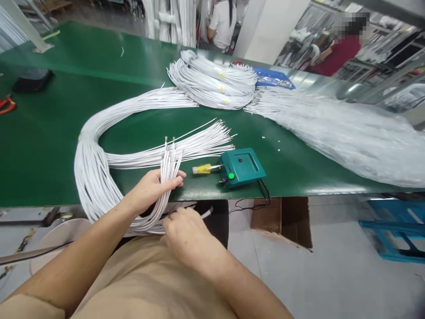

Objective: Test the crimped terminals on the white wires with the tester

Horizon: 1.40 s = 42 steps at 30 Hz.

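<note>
My left hand (153,188) is closed around a bunch of white wires (169,166) whose metal tips point up at the table's front edge. Just below the edge, over my lap, my right hand (186,230) pinches a single white wire (206,214). The bunch runs back into a long looped bundle of white wires (96,177) lying on the green table (43,146). Beside the wire tips sits a small teal tester box (241,166) with a green button and a yellow-handled probe (203,169).
A second coiled wire bundle (212,82) lies further back, next to a blue tray (274,79). A large clear plastic bag of wires (341,133) covers the right of the table. A cardboard box (282,219) and blue crate (395,230) stand on the floor. Other people work behind.
</note>
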Tool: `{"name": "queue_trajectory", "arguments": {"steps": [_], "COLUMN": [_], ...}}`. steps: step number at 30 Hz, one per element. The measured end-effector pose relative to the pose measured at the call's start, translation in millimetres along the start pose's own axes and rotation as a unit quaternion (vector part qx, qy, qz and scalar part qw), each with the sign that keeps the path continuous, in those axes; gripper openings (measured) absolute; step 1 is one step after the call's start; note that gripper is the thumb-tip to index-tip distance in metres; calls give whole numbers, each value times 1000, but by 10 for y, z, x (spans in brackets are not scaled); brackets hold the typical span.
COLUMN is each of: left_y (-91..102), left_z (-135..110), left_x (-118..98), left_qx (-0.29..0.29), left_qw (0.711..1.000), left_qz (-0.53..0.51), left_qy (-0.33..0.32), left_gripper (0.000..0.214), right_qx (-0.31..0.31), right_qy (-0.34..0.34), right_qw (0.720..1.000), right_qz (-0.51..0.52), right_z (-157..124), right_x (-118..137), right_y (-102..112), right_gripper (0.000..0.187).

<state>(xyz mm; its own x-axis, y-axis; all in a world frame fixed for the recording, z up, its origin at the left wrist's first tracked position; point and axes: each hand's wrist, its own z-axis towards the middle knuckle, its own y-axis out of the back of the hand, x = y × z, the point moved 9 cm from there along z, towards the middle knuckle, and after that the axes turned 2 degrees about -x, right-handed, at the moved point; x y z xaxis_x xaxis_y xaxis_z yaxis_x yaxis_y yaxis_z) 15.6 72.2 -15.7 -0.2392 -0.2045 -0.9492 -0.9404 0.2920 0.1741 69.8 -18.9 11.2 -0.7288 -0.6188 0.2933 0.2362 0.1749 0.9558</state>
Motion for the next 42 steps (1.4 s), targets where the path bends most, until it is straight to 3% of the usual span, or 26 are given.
{"name": "queue_trajectory", "arguments": {"steps": [2,3,6,9,13,17,21,28,36,38,41,42], "left_y": [25,19,-29,-35,37,122,110,66,33,32,35,32], "left_z": [-31,-49,-119,-195,-281,-304,-299,-349,-312,-308,-329,-338], "left_x": [-10,-22,-49,-47,-81,-194,-177,-187,-198,-191,-236,-261], "left_qx": [-2,2,21,14,-26,-69,-65,-52,-62,-64,-66,-64], "left_qw": [1000,999,998,998,1000,996,995,996,991,988,987,987], "left_qz": [27,31,37,51,11,-48,-49,-11,-97,-116,-127,-125], "left_qy": [-12,-21,-39,-27,-2,-39,-57,-66,-75,-75,-77,-80], "left_gripper": [38,38,38,38,38,33,28,24,27,28,27,27], "right_qx": [-10,-51,-213,-264,-273,-296,-301,-332,-342,-319,-255,-243], "right_qy": [-82,-137,-255,-264,-246,-235,-227,-244,-240,-221,-206,-205], "right_qw": [992,978,893,820,763,754,752,707,688,637,519,495], "right_qz": [100,151,303,433,532,537,540,575,593,666,789,808], "right_z": [-9,-13,-53,13,89,77,73,7,-3,51,141,155], "right_x": [-213,-372,-823,-1004,-990,-905,-837,-844,-849,-830,-751,-732], "right_y": [153,278,582,559,418,400,404,440,391,295,113,83], "right_gripper": [21,24,22,20,19,19,17,13,17,17,15,16]}}
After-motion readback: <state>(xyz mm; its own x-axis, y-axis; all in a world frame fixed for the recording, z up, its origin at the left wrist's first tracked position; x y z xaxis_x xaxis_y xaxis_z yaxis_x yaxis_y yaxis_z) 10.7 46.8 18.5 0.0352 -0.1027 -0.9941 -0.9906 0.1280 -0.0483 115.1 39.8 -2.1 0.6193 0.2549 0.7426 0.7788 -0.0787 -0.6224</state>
